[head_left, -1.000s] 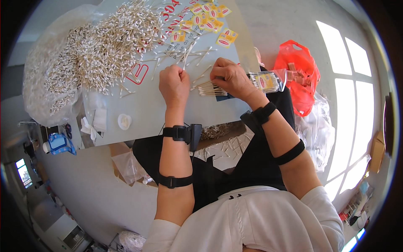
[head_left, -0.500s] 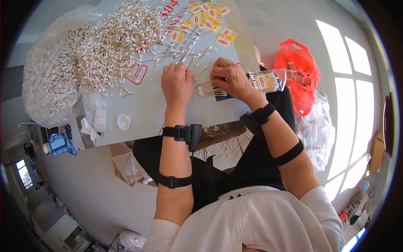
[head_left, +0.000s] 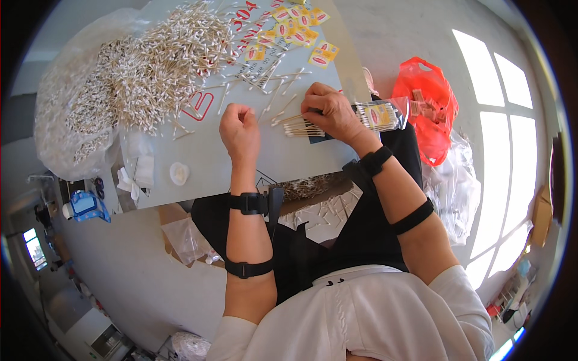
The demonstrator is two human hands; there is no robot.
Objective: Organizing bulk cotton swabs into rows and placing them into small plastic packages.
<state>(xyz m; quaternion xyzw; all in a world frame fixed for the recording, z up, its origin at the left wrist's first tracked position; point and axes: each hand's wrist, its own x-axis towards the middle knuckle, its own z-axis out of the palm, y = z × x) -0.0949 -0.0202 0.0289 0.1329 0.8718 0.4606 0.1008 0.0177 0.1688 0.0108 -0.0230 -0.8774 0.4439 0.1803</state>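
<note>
A pale grey table (head_left: 241, 162) fills the upper middle of the view, its near edge running just above the person's lap. On its far left lies a great heap of cotton swabs (head_left: 150, 66), spilling partly out of a clear plastic bag (head_left: 54, 120) that sags over the table's left side. Loose swabs are scattered from the heap toward the middle. Small yellow labels (head_left: 295, 30) lie in a cluster at the far edge, beside red lettering printed on the surface. A small white round lid (head_left: 179, 173) sits near the table's front left corner.

The left hand (head_left: 239, 129) rests on the table curled into a loose fist; whether it pinches anything cannot be told. The right hand (head_left: 334, 113) is closed over a bundle of swabs (head_left: 298, 126), whose tips stick out to the left, just beside the left hand. To the right of that hand a filled clear packet (head_left: 382, 115) lies at the table's right edge.

Beyond the table's right side a red plastic bag (head_left: 427, 102) sits on the light floor (head_left: 385, 36), with clear bags (head_left: 454, 186) near it. Bright windows (head_left: 512, 150) curve along the right. A blue object (head_left: 87, 204) lies on the floor at lower left
</note>
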